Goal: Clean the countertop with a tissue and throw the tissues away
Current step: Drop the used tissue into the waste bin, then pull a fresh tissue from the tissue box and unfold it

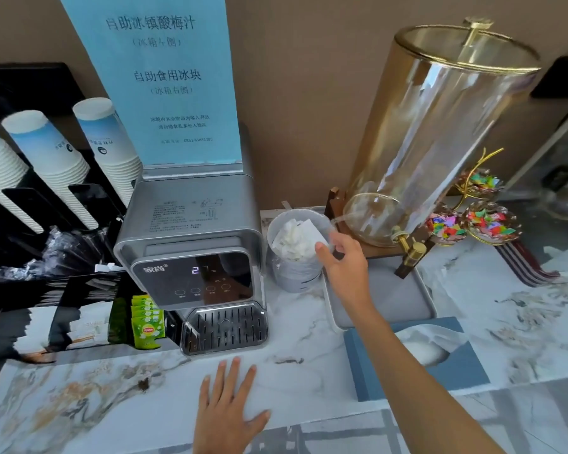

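A small white bin (295,273) lined with clear plastic stands on the marble countertop (295,326), to the right of the water dispenser. Crumpled white tissues (292,240) fill its top. My right hand (345,260) reaches over the bin's right rim, fingers loosely apart just beside the tissues, holding nothing that I can see. My left hand (230,407) lies flat on the countertop near the front edge, palm down and fingers spread. A blue tissue box (410,355) with a white tissue sticking out sits under my right forearm.
A grey water dispenser (194,257) stands centre-left with tea bags (146,322) and stacked paper cups (46,158) to its left. A glass drink dispenser (440,132) on a wooden stand sits at the right above a grey tray (420,303). Candy dishes (492,221) stand further right.
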